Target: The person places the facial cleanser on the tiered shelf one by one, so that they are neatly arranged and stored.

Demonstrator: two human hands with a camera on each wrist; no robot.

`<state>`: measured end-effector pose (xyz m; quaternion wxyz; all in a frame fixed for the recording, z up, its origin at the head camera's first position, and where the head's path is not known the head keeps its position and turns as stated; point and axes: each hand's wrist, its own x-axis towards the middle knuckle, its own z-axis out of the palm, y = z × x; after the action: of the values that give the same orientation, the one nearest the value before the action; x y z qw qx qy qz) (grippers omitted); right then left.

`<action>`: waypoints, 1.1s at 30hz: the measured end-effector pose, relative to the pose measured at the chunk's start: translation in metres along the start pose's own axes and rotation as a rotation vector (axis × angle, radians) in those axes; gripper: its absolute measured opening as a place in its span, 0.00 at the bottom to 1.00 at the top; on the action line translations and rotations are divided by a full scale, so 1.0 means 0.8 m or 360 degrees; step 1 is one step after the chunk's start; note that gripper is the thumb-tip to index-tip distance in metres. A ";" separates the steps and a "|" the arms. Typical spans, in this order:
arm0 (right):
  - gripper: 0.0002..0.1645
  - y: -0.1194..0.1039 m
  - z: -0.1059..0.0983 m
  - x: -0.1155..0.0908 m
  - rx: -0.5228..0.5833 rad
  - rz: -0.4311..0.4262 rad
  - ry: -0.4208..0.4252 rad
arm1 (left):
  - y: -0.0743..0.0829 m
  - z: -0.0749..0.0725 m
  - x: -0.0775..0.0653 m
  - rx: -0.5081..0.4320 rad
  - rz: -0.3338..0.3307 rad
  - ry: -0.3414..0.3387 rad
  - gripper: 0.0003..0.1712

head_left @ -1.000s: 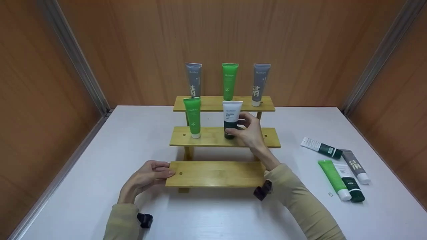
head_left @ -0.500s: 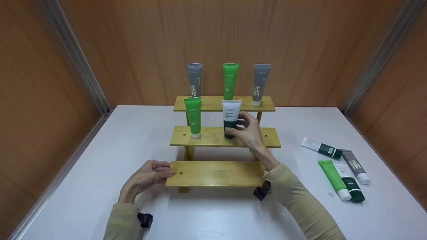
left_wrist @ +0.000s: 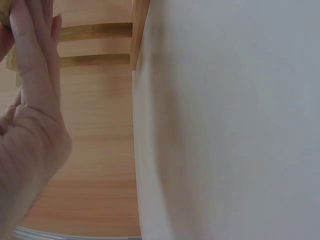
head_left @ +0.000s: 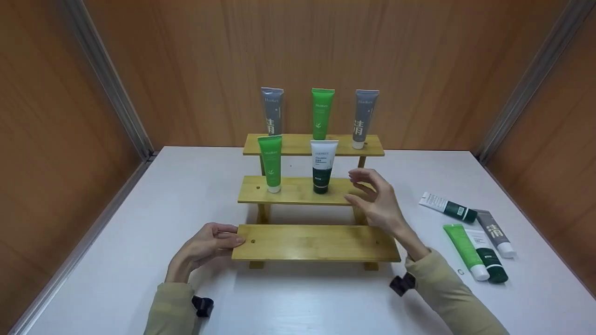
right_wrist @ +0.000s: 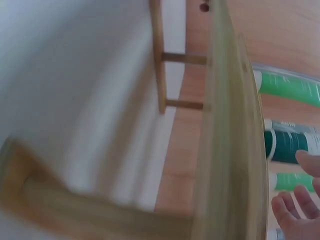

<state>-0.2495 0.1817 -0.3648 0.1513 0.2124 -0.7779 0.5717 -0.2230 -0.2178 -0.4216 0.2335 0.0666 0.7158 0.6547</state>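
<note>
A three-step wooden display rack [head_left: 312,243] stands on the white table. My left hand [head_left: 207,244] pinches the left end of its lowest step, thumb on top; the left wrist view shows that hand [left_wrist: 32,100] at the upper left. On the middle step, a white and dark green tube [head_left: 322,163] stands upright on its cap beside a green tube [head_left: 270,163]. My right hand [head_left: 379,200] is just right of the white and dark green tube, fingers loosely curved and holding nothing. In the right wrist view, its fingers [right_wrist: 286,207] show near the tubes.
The top step bears a grey tube [head_left: 273,109], a green tube [head_left: 322,114] and another grey tube [head_left: 365,116]. Several tubes lie on the table at the right, among them a green one [head_left: 465,251] and a grey one [head_left: 496,232]. Wooden panels [head_left: 298,56] surround the table.
My right hand has let go of the white and dark green tube and drawn back to the right. The tube stays upright on the middle step. My left hand has not moved.
</note>
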 end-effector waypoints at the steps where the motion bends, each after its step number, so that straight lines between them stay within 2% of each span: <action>1: 0.30 0.003 -0.010 -0.007 -0.0039 -0.0051 -0.0009 | 0.000 0.000 0.000 0.0006 -0.0002 0.0004 0.40; 4: 0.27 0.015 -0.040 -0.026 -0.0119 -0.0169 -0.0010 | 0.000 0.000 0.000 0.0023 -0.0008 0.0013 0.40; 7: 0.24 0.028 -0.073 -0.045 -0.0188 -0.0225 0.0013 | 0.000 0.001 0.000 0.0020 -0.0012 0.0018 0.39; 11: 0.25 0.047 -0.120 -0.069 -0.0347 -0.0223 0.0069 | 0.001 0.001 0.000 0.0021 -0.0015 0.0035 0.40; 15: 0.25 0.069 -0.167 -0.095 -0.0552 -0.0133 0.0100 | 0.001 0.000 0.000 0.0014 -0.0016 0.0035 0.40; 20: 0.25 0.093 -0.212 -0.130 -0.0827 0.0072 0.0016 | 0.001 0.000 -0.001 -0.0010 -0.0020 0.0021 0.37; 25: 0.28 0.101 -0.237 -0.148 -0.1089 0.0424 -0.0216 | 0.002 0.000 -0.001 0.0007 -0.0020 0.0047 0.40; 29: 0.30 0.103 -0.249 -0.153 -0.1086 0.0654 -0.0365 | 0.001 0.000 -0.001 0.0025 -0.0012 0.0050 0.41; 33: 0.31 0.105 -0.255 -0.155 -0.1064 0.0756 -0.0441 | -0.001 0.000 0.001 0.0025 -0.0019 0.0053 0.40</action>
<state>-0.1864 0.4173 -0.4319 -0.0299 0.0415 -0.9606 0.2733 -0.2234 -0.2178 -0.4222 0.2247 0.0533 0.7252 0.6487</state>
